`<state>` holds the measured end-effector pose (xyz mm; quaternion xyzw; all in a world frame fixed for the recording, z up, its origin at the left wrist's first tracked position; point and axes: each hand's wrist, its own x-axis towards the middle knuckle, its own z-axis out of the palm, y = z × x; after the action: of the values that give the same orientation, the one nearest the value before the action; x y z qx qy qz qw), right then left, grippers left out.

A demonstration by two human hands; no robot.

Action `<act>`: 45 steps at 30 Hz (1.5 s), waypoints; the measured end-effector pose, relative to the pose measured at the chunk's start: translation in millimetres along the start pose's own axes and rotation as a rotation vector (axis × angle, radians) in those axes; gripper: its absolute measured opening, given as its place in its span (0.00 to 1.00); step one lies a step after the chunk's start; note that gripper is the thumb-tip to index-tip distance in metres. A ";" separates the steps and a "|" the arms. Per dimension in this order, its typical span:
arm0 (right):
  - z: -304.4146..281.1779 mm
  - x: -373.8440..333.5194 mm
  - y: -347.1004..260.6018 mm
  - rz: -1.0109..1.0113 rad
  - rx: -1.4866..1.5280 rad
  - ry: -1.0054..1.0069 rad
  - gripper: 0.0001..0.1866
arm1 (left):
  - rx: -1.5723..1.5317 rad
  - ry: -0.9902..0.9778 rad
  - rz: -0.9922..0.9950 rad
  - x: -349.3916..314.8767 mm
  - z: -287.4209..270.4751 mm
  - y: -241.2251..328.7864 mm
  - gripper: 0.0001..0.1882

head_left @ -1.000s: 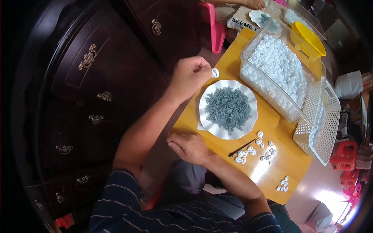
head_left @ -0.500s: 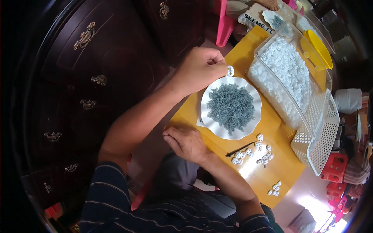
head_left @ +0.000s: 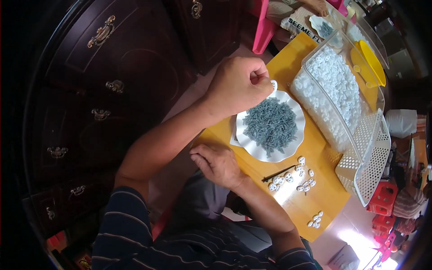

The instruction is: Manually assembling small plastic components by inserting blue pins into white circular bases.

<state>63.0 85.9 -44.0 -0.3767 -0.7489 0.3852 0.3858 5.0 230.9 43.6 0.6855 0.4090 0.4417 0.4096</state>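
My left hand is closed in a pinch above the far left rim of a scalloped white plate. A small white oval plastic piece with holes shows at its fingertips. Heaped on the plate are small grey screw-like pieces. My right hand rests at the near left table edge with curled fingers; whether they hold anything is hidden. A thin black stick-like tool lies beside several white oval pieces. Another small group of white pieces lies near the table's right end.
A clear plastic bin full of white pieces stands on the yellow table, beside a white perforated basket. A yellow basin is beyond. Another person's hand is near a second plate. Dark drawers line the left.
My left hand has shifted slightly right and turned, with the white oval piece at its fingertips. My right hand holds its place. The whole view has shifted a little.
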 end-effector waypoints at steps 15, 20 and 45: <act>-2.0 -1.4 -2.0 0.010 -0.022 -0.005 0.05 | 0.130 0.150 -0.089 -13.9 -20.7 -53.1 0.05; -2.1 -2.6 -0.2 0.004 -0.021 0.005 0.06 | 0.137 0.105 -0.130 -14.8 -19.6 -46.9 0.04; 0.2 -2.5 7.5 -0.030 -0.003 0.089 0.07 | 0.049 -0.038 -0.184 -13.5 -21.7 -35.6 0.04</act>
<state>65.9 86.8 -51.3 -0.3825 -0.7372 0.3613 0.4239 -26.3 234.5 13.1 0.6630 0.4729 0.3792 0.4393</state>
